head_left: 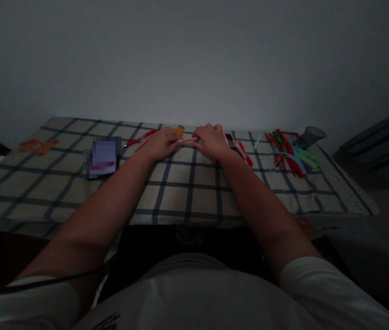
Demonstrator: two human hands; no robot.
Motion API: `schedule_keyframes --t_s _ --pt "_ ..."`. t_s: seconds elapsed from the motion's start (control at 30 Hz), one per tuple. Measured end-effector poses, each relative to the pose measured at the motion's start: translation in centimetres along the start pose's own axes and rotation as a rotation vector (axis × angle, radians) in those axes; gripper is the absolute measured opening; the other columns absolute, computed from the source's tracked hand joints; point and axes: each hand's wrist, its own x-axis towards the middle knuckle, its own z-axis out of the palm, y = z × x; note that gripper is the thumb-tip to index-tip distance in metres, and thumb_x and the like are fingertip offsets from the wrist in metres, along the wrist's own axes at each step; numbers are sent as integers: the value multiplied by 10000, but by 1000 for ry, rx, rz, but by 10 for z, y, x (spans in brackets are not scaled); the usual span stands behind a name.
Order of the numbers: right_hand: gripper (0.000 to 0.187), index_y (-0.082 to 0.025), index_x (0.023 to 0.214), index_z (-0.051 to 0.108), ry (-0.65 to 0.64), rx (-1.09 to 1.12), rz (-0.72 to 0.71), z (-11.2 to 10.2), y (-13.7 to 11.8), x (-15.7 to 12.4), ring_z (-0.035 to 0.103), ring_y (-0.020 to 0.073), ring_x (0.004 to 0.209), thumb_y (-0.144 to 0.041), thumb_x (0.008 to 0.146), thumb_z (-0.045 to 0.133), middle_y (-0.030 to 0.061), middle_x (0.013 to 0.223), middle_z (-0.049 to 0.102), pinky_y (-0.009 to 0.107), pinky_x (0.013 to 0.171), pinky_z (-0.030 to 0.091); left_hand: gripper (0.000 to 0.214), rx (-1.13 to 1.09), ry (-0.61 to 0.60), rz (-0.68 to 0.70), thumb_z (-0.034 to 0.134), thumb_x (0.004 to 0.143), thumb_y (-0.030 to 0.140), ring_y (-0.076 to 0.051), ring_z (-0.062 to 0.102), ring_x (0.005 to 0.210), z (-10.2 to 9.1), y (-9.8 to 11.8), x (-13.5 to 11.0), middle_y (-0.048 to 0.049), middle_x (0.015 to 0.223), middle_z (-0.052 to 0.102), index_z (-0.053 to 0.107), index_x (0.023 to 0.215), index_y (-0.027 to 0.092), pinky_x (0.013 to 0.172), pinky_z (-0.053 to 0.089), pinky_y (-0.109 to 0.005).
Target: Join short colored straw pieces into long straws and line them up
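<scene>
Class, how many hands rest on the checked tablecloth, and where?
2. The left hand lies far-centre on the tablecloth; the right hand just beside it, a pink strip between them. No others show.

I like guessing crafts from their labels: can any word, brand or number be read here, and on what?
No text reads anywhere.
Flat card on the checked cloth: face blurred out, unreadable.
Dark print on the shirt: too dim and cut off to read.
Jar, coloured strips, and the pink strip pinched by left hand and right hand: no lettering shows.
</scene>
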Motion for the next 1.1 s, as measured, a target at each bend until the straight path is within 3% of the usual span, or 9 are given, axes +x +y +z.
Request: schedule_keyframes --t_s 0.2,0.43,0.67,0.83,0.97,1.1 --pt "399 -252 1421 837 -28 -56 -21 1 2 1 578 387 1392 -439 1264 522 190 1437 809 475 1102 339 589 12 -18 13 486 1199 589 -357 739 1135 -2 4 -1 -177 1125 869 926 1235 199 1103 589 -537" --pt "560 -196 1395 872 -56 -55 -57 8 3 2 564 420 1403 -464 1280 394 225 1476 800 544 1128 365 504 -31 30 5 594 1177 593 -333 727 1258 6 -9 1 -148 1233 879 927 1300 236 1225 557 -529" --pt "639 -193 1426 870 -70 -49 -59 12 2 3 561 438 1421 -444 1290 298 228 1486 793 572 1147 370 423 -45 76 -18 660 1164 505 -330 735 1261 6 -6 1 -152 1243 883 945 1305 225 1225 548 -545" --pt "539 -238 1417 857 36 -20 -31 6 3 0 584 414 1401 -567 1272 456 201 1452 803 534 1150 350 485 -40 35 7 594 1180 560 -340 734 1229 5 -6 0 -147 1226 892 935 1315 242 1191 553 -544" --pt "351 -244 1379 844 65 -10 -18 6 4 2 601 386 1402 -445 1250 586 179 1413 812 493 1153 341 540 -23 25 4 530 1199 572 -350 735 1253 4 -4 0 -157 1268 889 925 1300 218 1188 561 -547" --pt "319 -222 1328 855 60 -3 -23 9 4 3 607 382 1381 -387 1245 595 185 1383 815 489 1147 343 537 -2 20 18 554 1197 573 -352 738 1227 7 -7 0 -168 1221 879 926 1300 200 1183 564 -547"
